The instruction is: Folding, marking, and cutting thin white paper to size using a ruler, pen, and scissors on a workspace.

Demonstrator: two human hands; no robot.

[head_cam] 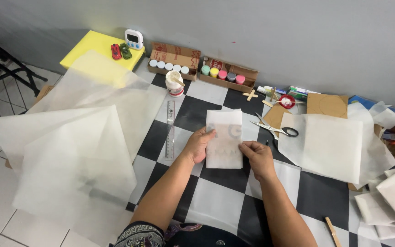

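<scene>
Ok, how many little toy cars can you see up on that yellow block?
2. A red toy car and a green toy car sit side by side on the yellow block, left of the white timer. None looks hidden.

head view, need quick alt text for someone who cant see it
Two bare hands, left hand and right hand, hold a small translucent paper piece flat on a black-and-white checkered mat. A ruler, scissors and paint pots lie beyond.

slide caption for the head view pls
Both hands, left hand and right hand, hold a folded translucent paper over a checkered mat.
</scene>
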